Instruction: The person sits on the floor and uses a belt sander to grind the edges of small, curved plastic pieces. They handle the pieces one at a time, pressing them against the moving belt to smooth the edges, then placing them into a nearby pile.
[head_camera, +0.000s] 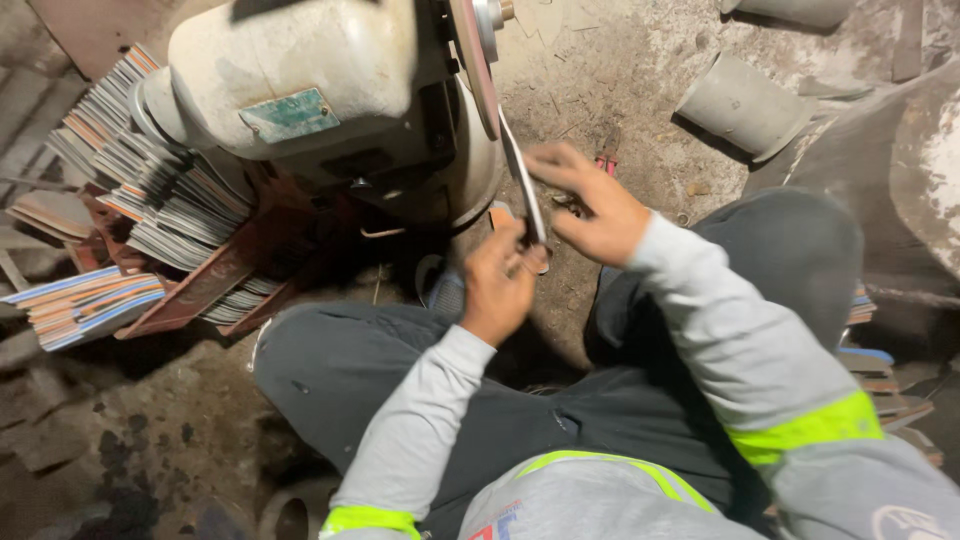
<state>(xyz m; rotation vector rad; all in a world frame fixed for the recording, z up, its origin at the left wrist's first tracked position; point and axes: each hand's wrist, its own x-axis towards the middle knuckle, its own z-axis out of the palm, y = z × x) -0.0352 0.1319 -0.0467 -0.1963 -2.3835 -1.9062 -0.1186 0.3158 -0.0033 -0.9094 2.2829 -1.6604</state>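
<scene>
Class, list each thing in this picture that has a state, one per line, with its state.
Blade: held in both hands, upper end against the wheel.
Grinding wheel: mounted on the grinder; spinning or not, cannot tell.
Left hand: shut on the blade's lower end.
Right hand: fingers pressing the blade.
Stacked blades: piled left of the grinder.

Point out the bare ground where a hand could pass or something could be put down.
Free: dirt floor between the grinding wheel and the grey pipe piece; also the ground left of the knee. Crowded: the stacked blades beside the grinder motor, and where left hand and right hand hold a blade at the wheel.
</scene>
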